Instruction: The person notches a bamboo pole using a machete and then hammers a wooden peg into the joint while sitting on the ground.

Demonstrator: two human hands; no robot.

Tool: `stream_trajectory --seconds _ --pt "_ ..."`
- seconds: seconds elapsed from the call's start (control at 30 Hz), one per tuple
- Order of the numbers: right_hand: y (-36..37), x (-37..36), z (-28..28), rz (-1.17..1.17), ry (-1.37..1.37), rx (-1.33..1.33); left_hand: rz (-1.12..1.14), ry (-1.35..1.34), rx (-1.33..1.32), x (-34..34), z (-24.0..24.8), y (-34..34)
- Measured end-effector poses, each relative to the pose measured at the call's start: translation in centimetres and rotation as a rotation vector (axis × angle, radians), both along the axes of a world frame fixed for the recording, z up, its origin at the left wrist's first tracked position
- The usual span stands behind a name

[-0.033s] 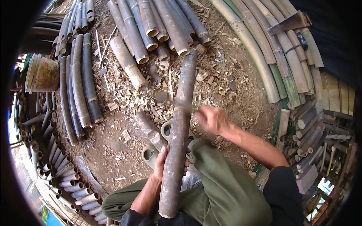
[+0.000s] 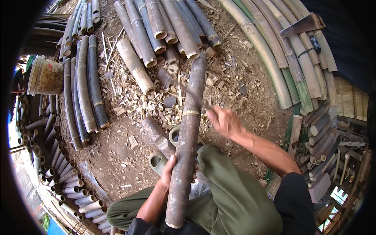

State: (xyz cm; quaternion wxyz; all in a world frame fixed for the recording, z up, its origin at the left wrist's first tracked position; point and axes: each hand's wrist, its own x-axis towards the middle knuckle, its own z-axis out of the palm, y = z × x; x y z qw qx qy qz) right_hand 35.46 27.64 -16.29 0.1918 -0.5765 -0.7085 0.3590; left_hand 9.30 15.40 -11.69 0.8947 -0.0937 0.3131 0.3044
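Observation:
A long dark bamboo pole (image 2: 187,143) slants across my lap, its lower end over my thighs and its upper end near the bamboo pile. My left hand (image 2: 167,172) is wrapped round its lower half, thumb along the side. Just right of the pole's node, which shows a pale ring, my right hand (image 2: 225,122) is closed in a fist. A blurred dark streak runs from the fist across the pole, too smeared to name. Below the pole lies a short, thick bamboo piece (image 2: 156,135), beside my shoes (image 2: 158,161).
Bamboo poles (image 2: 150,33) are piled ahead, with more at left (image 2: 88,86). Wood chips (image 2: 147,105) litter the dirt. A saw (image 2: 301,25) rests on split bamboo (image 2: 270,51) at right. A stained bucket (image 2: 47,76) hangs at left; cut bamboo (image 2: 84,199) is stacked lower left.
My right hand has shifted slightly right and a little away from the pole. The node's pale ring shows more plainly. My left hand keeps its grip.

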Motion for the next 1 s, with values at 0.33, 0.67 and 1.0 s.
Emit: stream_trajectory --seconds 0.33,0.67,1.0 --pt "-1.3 -1.3 0.4 0.271 0.182 0.384 0.012 -0.120 0.065 -0.1 -0.3 0.0" --pt "-1.4 -1.5 0.6 0.424 0.066 0.542 0.042 -0.019 0.115 0.2 -0.3 -0.5" --pt "0.6 -0.9 -1.0 0.156 -0.013 0.073 0.062 -0.140 0.062 -0.4 -0.6 -0.5"
